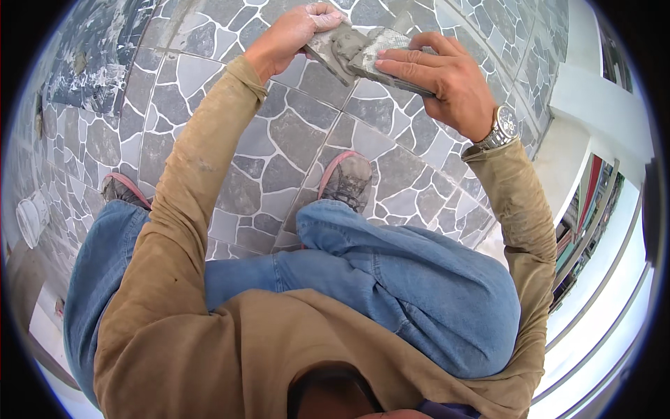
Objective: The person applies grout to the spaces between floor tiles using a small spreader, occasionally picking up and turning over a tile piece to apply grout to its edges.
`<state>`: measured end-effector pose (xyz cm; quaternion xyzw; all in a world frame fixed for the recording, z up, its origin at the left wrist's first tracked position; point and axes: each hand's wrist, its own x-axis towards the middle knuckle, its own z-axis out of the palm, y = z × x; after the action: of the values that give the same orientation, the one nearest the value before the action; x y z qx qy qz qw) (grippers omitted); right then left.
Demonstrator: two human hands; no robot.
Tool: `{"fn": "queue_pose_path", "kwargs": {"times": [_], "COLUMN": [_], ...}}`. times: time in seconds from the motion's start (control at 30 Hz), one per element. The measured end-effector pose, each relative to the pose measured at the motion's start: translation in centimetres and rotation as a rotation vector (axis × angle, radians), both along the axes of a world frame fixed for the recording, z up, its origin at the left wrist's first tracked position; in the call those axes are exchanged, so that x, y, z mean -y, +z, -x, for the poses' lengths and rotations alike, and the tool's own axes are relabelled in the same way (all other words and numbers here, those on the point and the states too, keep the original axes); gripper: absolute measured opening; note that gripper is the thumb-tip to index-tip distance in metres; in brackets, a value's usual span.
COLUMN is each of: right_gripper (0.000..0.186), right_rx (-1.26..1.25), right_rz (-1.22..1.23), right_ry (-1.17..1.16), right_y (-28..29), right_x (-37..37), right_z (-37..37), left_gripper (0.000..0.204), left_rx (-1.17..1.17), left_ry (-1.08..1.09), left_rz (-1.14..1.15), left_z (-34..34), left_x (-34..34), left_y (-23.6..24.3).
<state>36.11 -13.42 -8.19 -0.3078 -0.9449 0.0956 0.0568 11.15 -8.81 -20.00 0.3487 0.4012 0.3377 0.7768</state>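
A flat grey tool (333, 50) smeared with wet mortar sits at about twelve o'clock in the view, gripped by the left hand (293, 31), whose dusty fingers (322, 12) are curled and pinching its far edge. Touching it at its three o'clock side is a grey stone piece (391, 59), held by the right hand (447, 80) with fingers (401, 66) pressed flat along its top face. A wristwatch (502, 127) sits on the right wrist. Below, toward six o'clock, lie the stone-patterned floor (279, 146), two dusty shoes (347, 180), blue jeans (419, 286) and tan sleeves (188, 195). A railing (607, 279) runs at four o'clock.
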Motion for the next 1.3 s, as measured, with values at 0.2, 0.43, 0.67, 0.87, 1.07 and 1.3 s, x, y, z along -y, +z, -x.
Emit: {"fn": "queue_pose_path", "kwargs": {"times": [0.2,0.43,0.67,0.87,1.07,1.3], "right_gripper": [0.057,0.073,0.075,0.066,0.068,0.069], "right_rx": [-0.044,0.147,0.258,0.127,0.229,0.086], "right_rz": [0.877,0.001,0.051,-0.149,0.07,0.122], "right_ry": [-0.494,-0.041,-0.108,-0.09,-0.036,-0.109], "right_y": [-4.1,-11.4,-12.1,-15.0,-12.6,-14.2], "right_x": [-6.1,-6.7,2.0,2.0,4.9,10.9], "right_z": [-5.8,-4.3,-6.3,-3.5,-3.6,-1.6], "left_gripper": [0.023,0.026,0.042,0.041,0.047,0.047], "left_rx": [0.029,-0.385,-0.096,-0.398,0.106,-0.131], "left_ry": [0.156,0.228,-0.032,0.522,0.182,0.395], "left_rz": [0.087,0.175,0.193,0.046,-0.03,0.018], "left_z": [4.5,8.5,20.5,29.0,34.7,31.9], "left_x": [-6.4,-8.1,-3.2,3.4,4.5,4.7], "left_y": [-1.0,14.0,24.2,16.1,12.8,13.2]}}
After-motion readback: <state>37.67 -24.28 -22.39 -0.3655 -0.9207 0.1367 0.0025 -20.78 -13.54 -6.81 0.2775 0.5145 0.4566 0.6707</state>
